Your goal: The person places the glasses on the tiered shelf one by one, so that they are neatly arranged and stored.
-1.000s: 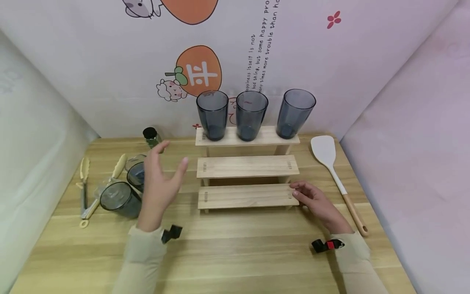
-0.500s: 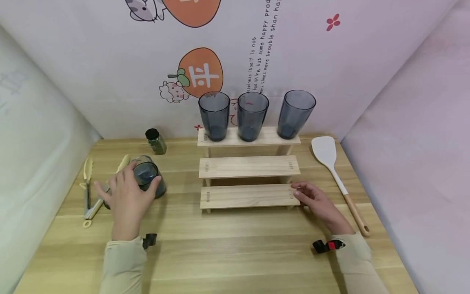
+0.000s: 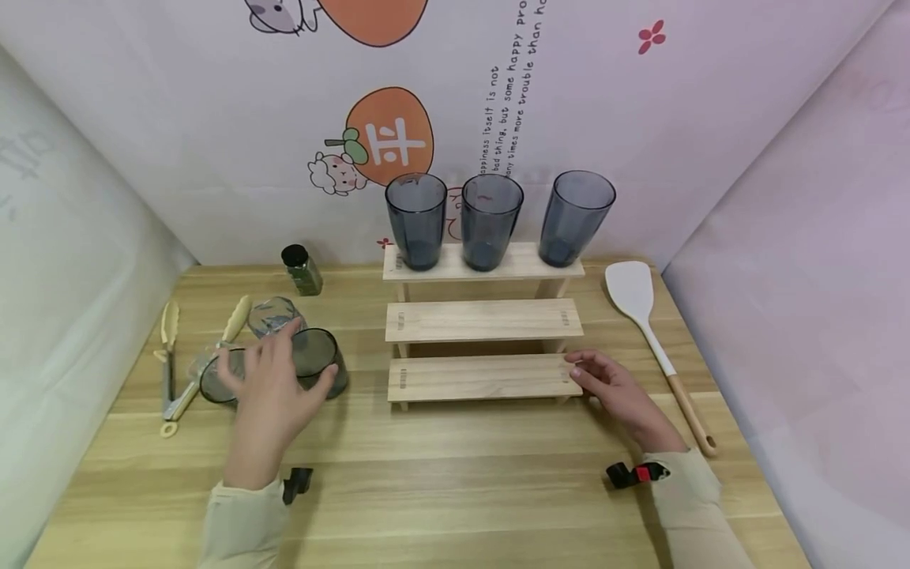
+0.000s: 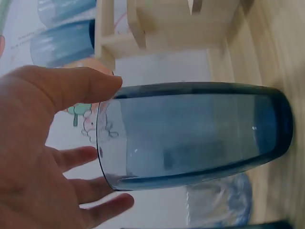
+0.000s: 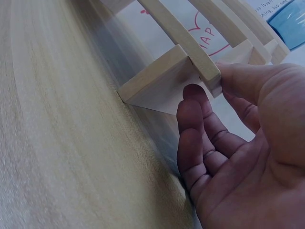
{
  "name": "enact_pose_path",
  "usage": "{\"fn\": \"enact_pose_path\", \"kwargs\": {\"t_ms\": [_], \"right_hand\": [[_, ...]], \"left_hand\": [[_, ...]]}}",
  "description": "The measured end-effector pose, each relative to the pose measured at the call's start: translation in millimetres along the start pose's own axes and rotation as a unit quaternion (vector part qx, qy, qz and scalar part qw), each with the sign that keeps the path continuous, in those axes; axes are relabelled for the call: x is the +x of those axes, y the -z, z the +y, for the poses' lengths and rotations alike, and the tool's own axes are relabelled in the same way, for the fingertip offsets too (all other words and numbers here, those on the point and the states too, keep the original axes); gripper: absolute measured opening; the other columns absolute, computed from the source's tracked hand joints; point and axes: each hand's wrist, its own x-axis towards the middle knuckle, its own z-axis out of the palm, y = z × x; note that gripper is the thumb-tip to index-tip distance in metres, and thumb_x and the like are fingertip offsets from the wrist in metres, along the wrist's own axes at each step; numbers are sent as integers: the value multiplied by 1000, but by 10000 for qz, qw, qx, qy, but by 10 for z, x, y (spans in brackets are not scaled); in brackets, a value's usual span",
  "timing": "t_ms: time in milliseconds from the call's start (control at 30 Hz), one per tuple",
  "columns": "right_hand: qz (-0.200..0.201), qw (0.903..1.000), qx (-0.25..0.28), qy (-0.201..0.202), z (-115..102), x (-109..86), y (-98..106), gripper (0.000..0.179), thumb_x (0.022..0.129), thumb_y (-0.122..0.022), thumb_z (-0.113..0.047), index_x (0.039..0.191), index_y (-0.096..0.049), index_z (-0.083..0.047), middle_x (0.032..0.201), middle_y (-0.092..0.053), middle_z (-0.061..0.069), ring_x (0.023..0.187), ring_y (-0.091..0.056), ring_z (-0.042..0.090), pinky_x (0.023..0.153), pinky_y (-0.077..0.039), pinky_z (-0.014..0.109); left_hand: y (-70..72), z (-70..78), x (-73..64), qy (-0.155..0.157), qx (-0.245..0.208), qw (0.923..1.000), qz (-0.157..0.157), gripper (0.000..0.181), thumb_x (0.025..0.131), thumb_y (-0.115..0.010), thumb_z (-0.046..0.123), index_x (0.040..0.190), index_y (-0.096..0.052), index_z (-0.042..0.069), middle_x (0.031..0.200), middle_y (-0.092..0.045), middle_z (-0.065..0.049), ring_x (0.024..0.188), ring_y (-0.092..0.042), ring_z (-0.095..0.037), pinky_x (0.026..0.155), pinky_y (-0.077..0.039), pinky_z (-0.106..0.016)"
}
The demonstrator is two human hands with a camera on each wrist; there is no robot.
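My left hand [image 3: 273, 395] holds a blue-grey drinking glass [image 3: 321, 365] near its rim, with the thumb on one side and the fingers on the other. In the left wrist view the glass [image 4: 195, 136] looks upright, its base close to the table. Another dark glass [image 3: 216, 383] is partly hidden behind that hand. With thumb and fingers my right hand [image 3: 614, 395] pinches the right end of the bottom board of a three-step wooden rack [image 3: 483, 378]. The right wrist view shows the board's end [image 5: 209, 78] between thumb and fingertips.
Three blue-grey glasses, including the middle glass [image 3: 489, 225], stand on the rack's top step. Behind the left hand are a clear patterned glass [image 3: 270, 312] and a black-capped jar [image 3: 302, 270]. Tongs [image 3: 171, 371] lie far left; a white spatula [image 3: 643, 316] lies right.
My left hand first went left to the glasses, then took hold of one and shifted it right and nearer. The right hand has stayed on the rack.
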Motion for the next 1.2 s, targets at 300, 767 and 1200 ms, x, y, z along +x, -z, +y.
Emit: {"fn": "enact_pose_path", "kwargs": {"t_ms": [300,767,1200], "right_hand": [[17,10000,45,64,19,8,9,39,106,-58,-32,136,-56,-7,117,-59,15,96,-55,22,79,-49,32],[7,10000,83,53,31,8,2,39,106,-58,-32,136,-56,-7,118,-59,15,97,-55,21,80,-49,32],[122,9999,-60,9,41,21,-4,38,105,-59,-34,134,-58,-10,115,-60,14,92,-56,21,77,-49,32]], "left_hand": [[-342,73,-116,-372,-1759,9803,821,95,84,-85,24,156,-27,2,154,-31,-23,141,-27,-41,110,-21,-63],[-660,7,-151,1156,-3633,9161,1240,93,83,-88,24,153,-30,6,146,-43,-14,136,-41,-31,110,-32,-52],[-764,0,-141,1489,-4172,8874,1276,100,78,-92,21,156,-29,14,147,-43,-9,137,-38,-28,112,-29,-49]]}}
